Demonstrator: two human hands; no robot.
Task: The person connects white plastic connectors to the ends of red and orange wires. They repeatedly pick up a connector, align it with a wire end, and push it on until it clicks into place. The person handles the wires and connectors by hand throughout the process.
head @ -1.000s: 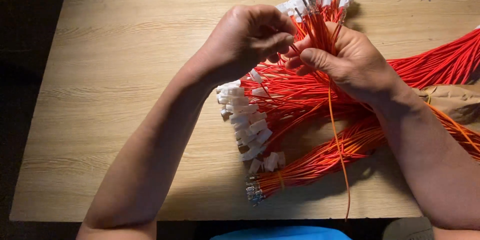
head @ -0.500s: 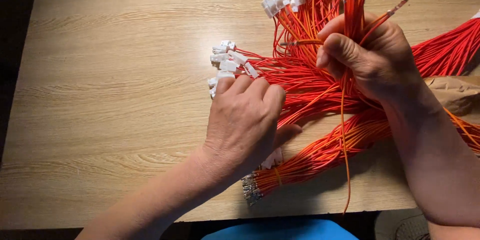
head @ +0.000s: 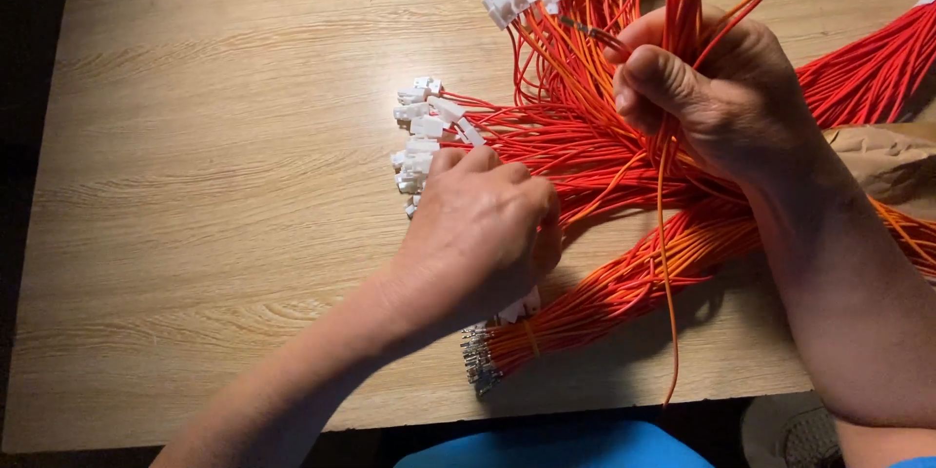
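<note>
Sorting red wires (head: 624, 151) on the wooden bench (head: 214, 175), the right hand (head: 717, 97) stays clamped on an upright bundle while the left hand (head: 483, 229), fingers curled, presses white connectors (head: 424, 127), seemingly picking one out.

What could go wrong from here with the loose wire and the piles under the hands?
1. One orange wire hangs loose from the right hand past the table edge; it could snag or slip out.
2. The left hand presses on the white connectors; a sweep could scatter them or tangle their wires.
3. The bundle with bare metal terminals lies near the front edge and might be nudged off.
</note>
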